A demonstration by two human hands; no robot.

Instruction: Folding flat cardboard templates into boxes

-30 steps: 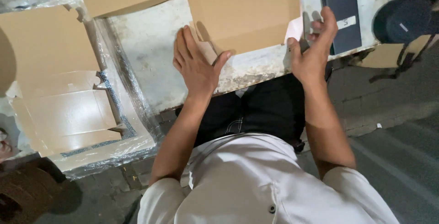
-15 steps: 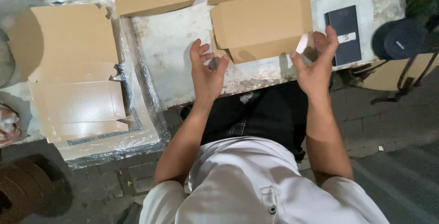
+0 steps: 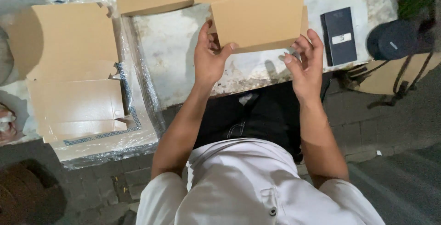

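Left hand (image 3: 209, 59) grip pinches cardboard box (image 3: 257, 16); right hand (image 3: 305, 64) loose, over white slab (image 3: 174, 50).

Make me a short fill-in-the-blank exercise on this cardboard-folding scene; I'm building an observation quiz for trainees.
1. The left hand grips the brown folded cardboard box at its lower ____ corner.
2. The right hand hovers open beside the box, its fingers ____ the cardboard.
3. The dark blue flat rectangular case lies to the ____ of the box.
4. The flat unfolded brown cardboard sheets lie stacked on clear ____ wrap.

Missing words: left; not touching; right; plastic
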